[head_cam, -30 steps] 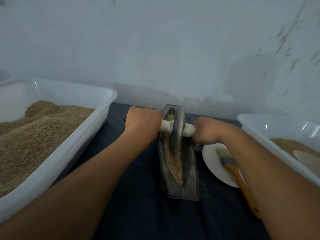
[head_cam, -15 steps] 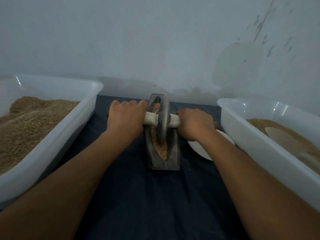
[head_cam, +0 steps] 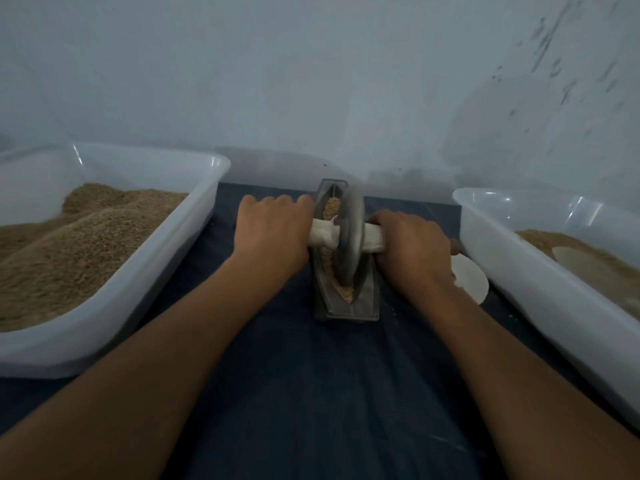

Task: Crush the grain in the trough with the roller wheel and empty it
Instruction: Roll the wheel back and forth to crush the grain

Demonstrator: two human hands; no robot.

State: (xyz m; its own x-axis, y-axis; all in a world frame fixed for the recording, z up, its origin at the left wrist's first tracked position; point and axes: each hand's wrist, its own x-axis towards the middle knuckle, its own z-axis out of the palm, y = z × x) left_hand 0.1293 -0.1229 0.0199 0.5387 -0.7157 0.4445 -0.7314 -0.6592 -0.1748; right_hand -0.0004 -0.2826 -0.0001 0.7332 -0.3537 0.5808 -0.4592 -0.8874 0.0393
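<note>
A narrow grey metal trough [head_cam: 367,299] lies lengthwise on the dark cloth in the middle. Brown grain [head_cam: 331,206] fills its groove, showing at the far end and near the close tip. The grey roller wheel [head_cam: 350,233] stands upright in the groove on a pale wrapped axle [head_cam: 323,233]. My left hand [head_cam: 273,233] grips the axle's left end. My right hand [head_cam: 412,251] grips the right end, whose brown tip pokes out past my fist.
A big white tub [head_cam: 145,271] heaped with grain stands on the left. Another white tub [head_cam: 519,271] with grain and a pale scoop [head_cam: 571,259] stands on the right. A white plate [head_cam: 469,282] lies between trough and right tub. A pale wall rises close behind.
The wheel has rolled back toward me along the trough, uncovering grain at the far end. The camera view has shifted, and my right arm now hides the brush on the plate.
</note>
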